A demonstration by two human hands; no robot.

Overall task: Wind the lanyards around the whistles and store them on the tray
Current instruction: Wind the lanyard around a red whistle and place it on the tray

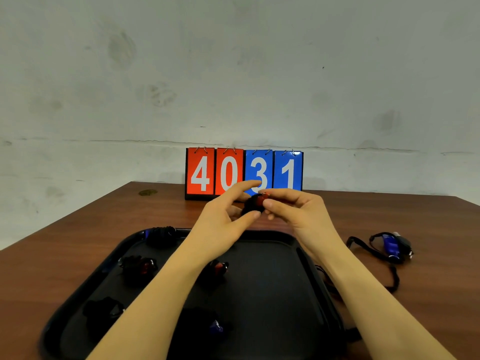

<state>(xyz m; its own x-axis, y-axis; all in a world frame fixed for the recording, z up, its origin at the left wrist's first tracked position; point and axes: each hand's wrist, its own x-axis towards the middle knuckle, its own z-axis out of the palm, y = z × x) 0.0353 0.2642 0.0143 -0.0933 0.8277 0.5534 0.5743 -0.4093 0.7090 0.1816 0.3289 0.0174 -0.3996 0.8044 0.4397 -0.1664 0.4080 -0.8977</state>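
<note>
Nearest me, the black rectangular plastic tray [309, 258] holds several wound whistles. Above its far rim, my right hand [298, 211] pinches the red whistle wrapped in black lanyard [255, 203]; my left hand [223, 216] pinches the cord. Slack grip risks unwinding. An unwound blue whistle [392, 246] waits on the brown wooden desk [78, 245].

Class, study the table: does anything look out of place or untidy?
Yes. A blue whistle lies on the table right of the tray, its black lanyard loose and unwound, unlike the wound bundles on the tray.

both hands [259, 216] hold a red whistle [260, 201] above the tray [291, 294].
</note>
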